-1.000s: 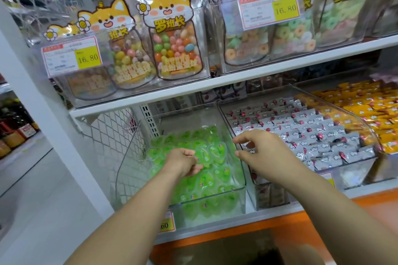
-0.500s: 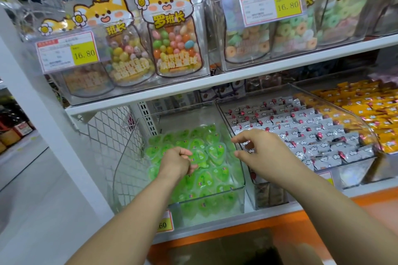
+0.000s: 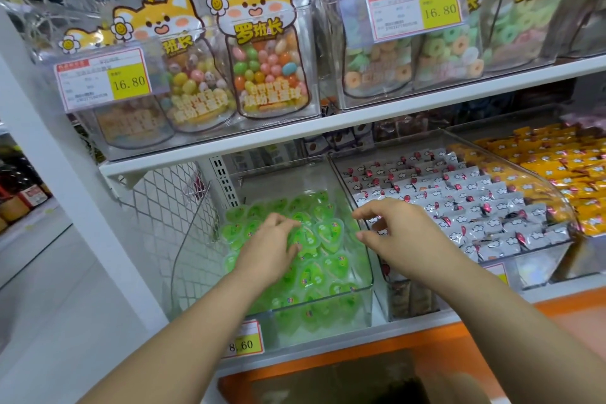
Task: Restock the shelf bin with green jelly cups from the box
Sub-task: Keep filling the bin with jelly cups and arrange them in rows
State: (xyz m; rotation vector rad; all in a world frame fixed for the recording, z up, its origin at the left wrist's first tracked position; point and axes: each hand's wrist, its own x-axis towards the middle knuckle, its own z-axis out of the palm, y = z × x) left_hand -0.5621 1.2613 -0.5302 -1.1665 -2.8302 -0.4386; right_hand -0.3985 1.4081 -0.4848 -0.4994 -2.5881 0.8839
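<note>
Several green heart-shaped jelly cups (image 3: 328, 233) fill the clear shelf bin (image 3: 369, 302) on the lower shelf. My left hand (image 3: 267, 248) lies palm down on the pile near its left side, fingertips touching the cups, and I see nothing gripped in it. My right hand (image 3: 398, 233) hovers over the bin's right wall, fingers loosely curled, thumb and forefinger apart, holding nothing. A dark, blurred shape at the bottom edge may be the box (image 3: 354, 384).
A bin of silver-wrapped candies (image 3: 475, 207) sits right of the green bin, with orange packets (image 3: 564, 167) beyond. The shelf above (image 3: 360, 121) holds candy bags in clear bins. A wire mesh panel (image 3: 170, 216) closes the left side. A price tag (image 3: 244, 343) hangs below.
My left hand has reached slightly further into the bin and its fingers have uncurled onto the cups. My right hand has stayed almost in place.
</note>
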